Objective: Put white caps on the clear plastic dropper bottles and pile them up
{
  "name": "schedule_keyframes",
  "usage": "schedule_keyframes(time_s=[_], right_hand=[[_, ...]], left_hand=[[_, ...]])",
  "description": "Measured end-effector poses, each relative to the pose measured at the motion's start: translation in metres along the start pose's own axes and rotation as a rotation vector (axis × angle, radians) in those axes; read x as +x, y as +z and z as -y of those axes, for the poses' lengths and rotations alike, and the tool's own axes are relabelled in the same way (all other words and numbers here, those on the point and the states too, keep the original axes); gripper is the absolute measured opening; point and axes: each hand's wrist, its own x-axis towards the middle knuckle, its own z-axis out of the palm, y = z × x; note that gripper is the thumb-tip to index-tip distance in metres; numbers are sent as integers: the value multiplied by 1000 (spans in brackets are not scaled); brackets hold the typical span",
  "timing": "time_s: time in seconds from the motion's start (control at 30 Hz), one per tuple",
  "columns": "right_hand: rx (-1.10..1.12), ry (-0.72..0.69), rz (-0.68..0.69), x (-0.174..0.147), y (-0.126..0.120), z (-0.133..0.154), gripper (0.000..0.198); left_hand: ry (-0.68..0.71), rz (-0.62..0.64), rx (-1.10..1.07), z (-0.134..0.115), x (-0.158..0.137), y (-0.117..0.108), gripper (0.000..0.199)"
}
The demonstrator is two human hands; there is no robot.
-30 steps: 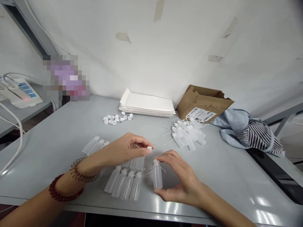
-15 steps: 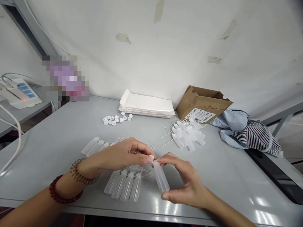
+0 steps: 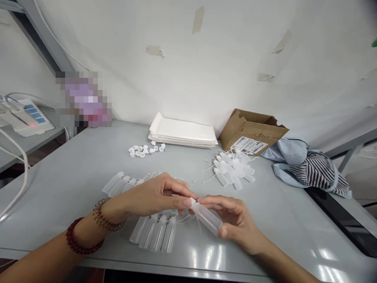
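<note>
Between my hands, above the table, is a small translucent plastic bottle (image 3: 208,219), tilted with its base toward the lower right. My right hand (image 3: 235,220) grips its body, thumb near the base and fingers along the upper side. A white cap (image 3: 192,202) sits at the bottle's neck, pinched by the thumb and fingers of my left hand (image 3: 161,196). A thin strap hangs beneath the neck. Just under my left hand lies a row of similar bottles (image 3: 153,234) with white tops; more bottles (image 3: 118,184) lie behind my left wrist, partly hidden.
Loose white caps (image 3: 144,150) lie farther back on the grey table (image 3: 88,157). A heap of bottles with straps (image 3: 234,167) is at the right, before a cardboard box (image 3: 256,131). White padded envelopes (image 3: 184,131) are stacked by the wall. A cloth bundle (image 3: 312,169) rests on a black object (image 3: 344,220).
The bottle has turned from nearly upright to a stronger slant, its base swinging right and up. My right hand has shifted right with it, while my left fingers stay at the cap.
</note>
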Motion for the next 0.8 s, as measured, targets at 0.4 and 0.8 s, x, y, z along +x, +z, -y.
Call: schedule_keyframes(time_s=[0.4,0.8], right_hand=[[-218,38,-279,4,2,2,27],[-558,14,-166,1,2,-6,30]], left_hand=[[-27,-230,-31,5,6,7,22],[160,-374,219,10,4,15,14]])
